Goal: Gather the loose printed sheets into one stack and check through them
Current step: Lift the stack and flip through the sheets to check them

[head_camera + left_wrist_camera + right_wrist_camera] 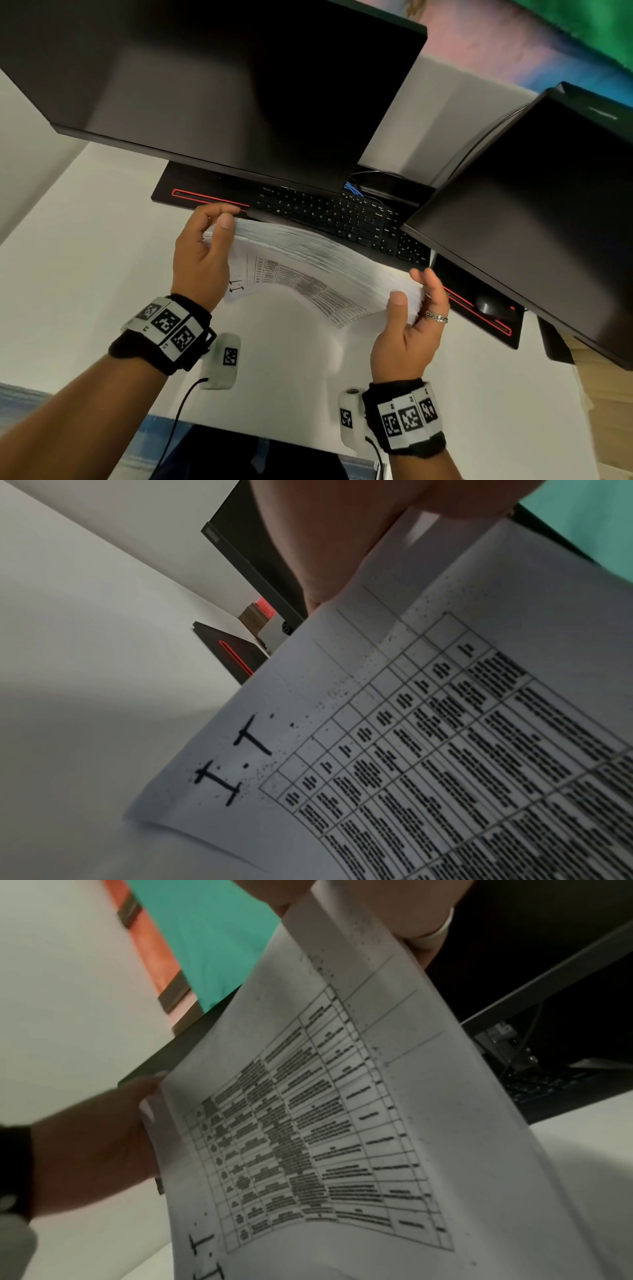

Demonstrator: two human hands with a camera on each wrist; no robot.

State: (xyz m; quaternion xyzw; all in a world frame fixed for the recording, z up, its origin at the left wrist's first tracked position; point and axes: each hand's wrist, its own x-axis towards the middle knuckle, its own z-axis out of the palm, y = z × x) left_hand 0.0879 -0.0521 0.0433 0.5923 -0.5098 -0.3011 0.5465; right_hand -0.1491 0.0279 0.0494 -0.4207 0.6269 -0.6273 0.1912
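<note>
Both hands gripped a bowed stack of printed sheets [308, 274] above the counter [85, 274], left hand [202, 260] and right hand [411, 329] pinching opposite ends.

Both forearms bare. Black wristbands [161, 346] on each wrist, white panels with black square code tags. White camera pod [221, 361] under left wrist, black cable [174, 421] trailing. Silver ring [436, 317] on right hand.
</note>
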